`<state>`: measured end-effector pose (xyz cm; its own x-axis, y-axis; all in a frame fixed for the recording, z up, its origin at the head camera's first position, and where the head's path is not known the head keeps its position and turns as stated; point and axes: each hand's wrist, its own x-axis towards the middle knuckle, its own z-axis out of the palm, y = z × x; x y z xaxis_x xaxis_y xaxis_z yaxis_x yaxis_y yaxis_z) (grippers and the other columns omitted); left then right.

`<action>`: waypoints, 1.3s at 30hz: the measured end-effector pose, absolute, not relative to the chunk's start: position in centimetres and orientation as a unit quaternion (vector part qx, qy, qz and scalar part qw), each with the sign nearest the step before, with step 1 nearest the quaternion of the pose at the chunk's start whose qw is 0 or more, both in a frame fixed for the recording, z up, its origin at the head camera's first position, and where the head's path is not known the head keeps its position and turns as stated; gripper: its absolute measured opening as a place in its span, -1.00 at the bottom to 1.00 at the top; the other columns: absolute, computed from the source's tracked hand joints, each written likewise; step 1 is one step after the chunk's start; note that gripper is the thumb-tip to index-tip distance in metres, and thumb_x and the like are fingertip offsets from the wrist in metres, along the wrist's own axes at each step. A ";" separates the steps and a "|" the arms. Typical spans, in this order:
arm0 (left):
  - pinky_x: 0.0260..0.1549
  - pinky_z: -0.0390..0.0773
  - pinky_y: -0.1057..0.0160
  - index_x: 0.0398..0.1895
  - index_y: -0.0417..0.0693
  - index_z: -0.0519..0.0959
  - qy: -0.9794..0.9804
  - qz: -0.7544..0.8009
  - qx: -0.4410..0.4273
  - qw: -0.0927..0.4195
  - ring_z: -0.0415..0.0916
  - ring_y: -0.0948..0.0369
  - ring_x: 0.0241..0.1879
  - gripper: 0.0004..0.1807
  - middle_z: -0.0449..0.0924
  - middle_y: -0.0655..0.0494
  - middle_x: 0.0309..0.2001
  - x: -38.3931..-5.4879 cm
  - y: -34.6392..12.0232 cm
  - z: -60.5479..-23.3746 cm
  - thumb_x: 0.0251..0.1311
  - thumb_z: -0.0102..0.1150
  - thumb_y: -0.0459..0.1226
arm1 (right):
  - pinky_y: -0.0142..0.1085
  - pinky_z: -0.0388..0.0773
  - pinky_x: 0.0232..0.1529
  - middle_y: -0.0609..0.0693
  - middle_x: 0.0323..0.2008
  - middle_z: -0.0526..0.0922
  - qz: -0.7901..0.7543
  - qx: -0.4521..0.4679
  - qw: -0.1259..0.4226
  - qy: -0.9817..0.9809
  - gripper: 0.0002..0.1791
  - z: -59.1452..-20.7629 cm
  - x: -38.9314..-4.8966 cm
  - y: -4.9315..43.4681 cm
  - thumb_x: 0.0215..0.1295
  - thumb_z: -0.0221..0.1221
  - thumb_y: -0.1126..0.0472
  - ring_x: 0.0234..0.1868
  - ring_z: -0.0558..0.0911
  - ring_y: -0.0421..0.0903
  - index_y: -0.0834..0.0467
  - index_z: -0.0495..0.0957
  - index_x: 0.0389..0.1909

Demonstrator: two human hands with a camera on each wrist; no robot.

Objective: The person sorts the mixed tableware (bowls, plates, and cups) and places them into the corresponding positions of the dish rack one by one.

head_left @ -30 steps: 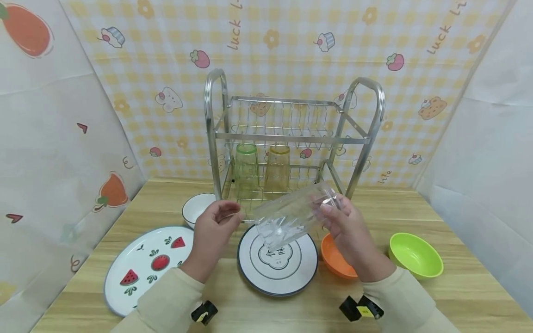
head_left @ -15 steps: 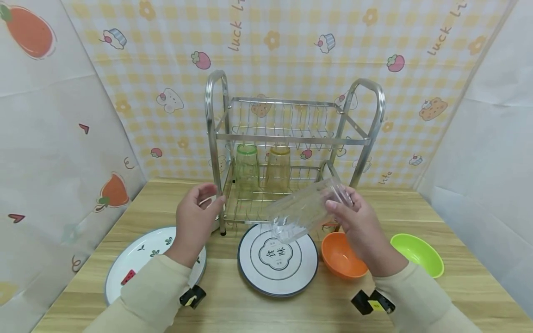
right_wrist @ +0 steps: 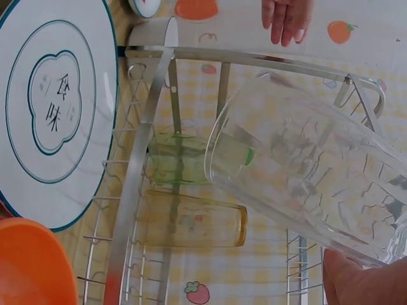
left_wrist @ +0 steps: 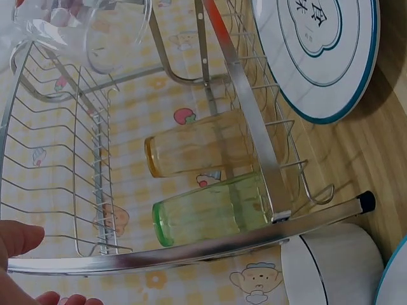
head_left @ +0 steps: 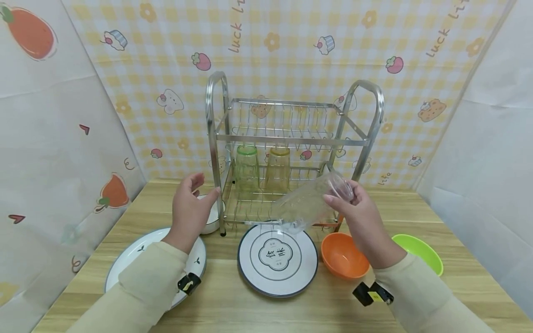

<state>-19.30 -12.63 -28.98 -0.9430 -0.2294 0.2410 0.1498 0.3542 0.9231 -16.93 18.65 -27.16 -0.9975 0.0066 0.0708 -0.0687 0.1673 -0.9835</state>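
In the head view, my right hand grips a clear drinking glass by one end, fingers and thumb around it. The glass slants, its other end lower and to the left, in front of the metal dish rack and above a white plate. My left hand is raised beside the rack's left post, fingers loosely bent, holding nothing. On the lower shelf stand a green glass and a yellow glass. The right wrist view shows the clear glass up close.
The blue-rimmed white plate lies before the rack. To its right are an orange bowl and a lime-green bowl. A large patterned plate sits at left, partly under my sleeve, with a white bowl behind it.
My left hand has moved left and up, away from the glass. My right hand has shifted right and slightly up with the clear glass, uncovering more of the orange bowl and the plate.
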 end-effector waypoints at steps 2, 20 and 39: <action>0.32 0.22 0.10 0.34 -0.30 0.22 -0.808 -0.565 0.025 0.166 0.22 -0.04 0.34 -0.38 0.30 -0.19 0.32 -19.5 -12.7 -28.9 0.26 0.18 -0.29 | -0.07 0.21 0.37 0.15 0.33 0.26 0.636 0.019 0.036 -0.770 -0.15 -27.2 -17.1 18.6 0.29 0.24 0.02 0.30 0.31 0.04 0.22 -0.01 0.42; 0.32 0.20 -0.02 0.43 -0.24 0.11 -0.823 -0.551 0.038 0.129 0.11 -0.02 0.40 -0.26 0.19 -0.14 0.40 -21.3 -13.1 -28.6 0.29 0.18 -0.17 | -0.11 0.36 0.26 0.17 0.25 0.34 0.583 0.020 0.103 -0.805 -0.13 -28.4 -20.8 17.6 0.17 0.35 0.11 0.23 0.39 0.04 0.27 0.07 0.36; 0.32 0.22 0.03 0.42 -0.24 0.15 -0.822 -0.555 0.019 0.130 0.18 0.01 0.37 -0.28 0.25 -0.13 0.36 -22.8 -12.8 -28.2 0.28 0.20 -0.22 | -0.04 0.36 0.26 0.20 0.28 0.29 0.545 -0.008 0.092 -0.834 -0.13 -30.0 -24.7 17.4 0.17 0.34 0.15 0.24 0.36 0.13 0.27 0.05 0.37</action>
